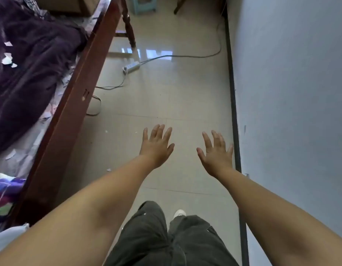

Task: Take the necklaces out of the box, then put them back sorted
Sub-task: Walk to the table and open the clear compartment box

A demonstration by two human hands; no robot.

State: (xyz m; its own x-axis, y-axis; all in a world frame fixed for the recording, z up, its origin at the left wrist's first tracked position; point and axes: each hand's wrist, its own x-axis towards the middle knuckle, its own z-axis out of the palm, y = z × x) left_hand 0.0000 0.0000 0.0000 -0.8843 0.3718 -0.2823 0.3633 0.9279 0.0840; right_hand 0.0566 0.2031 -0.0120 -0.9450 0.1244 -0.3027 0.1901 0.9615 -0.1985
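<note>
Tiled floor (176, 93) below; left hand (156, 148) & right hand (216, 152) stretched fwd, fingers spread wide, holding nothing.

A white power strip (131, 67) lies on the tiled floor (166, 104), its cable (185, 56) trailing toward the wall (291, 93). Left of the strip runs a dark wooden bed frame (77, 93) carrying a purple blanket (28, 64), seemingly strewn with paper scraps.

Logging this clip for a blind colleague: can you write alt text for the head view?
Both hands, left hand and right hand, reach forward open and empty over a tiled floor. A power strip lies ahead; a wooden bed frame runs along the left. No box or necklaces visible.
</note>
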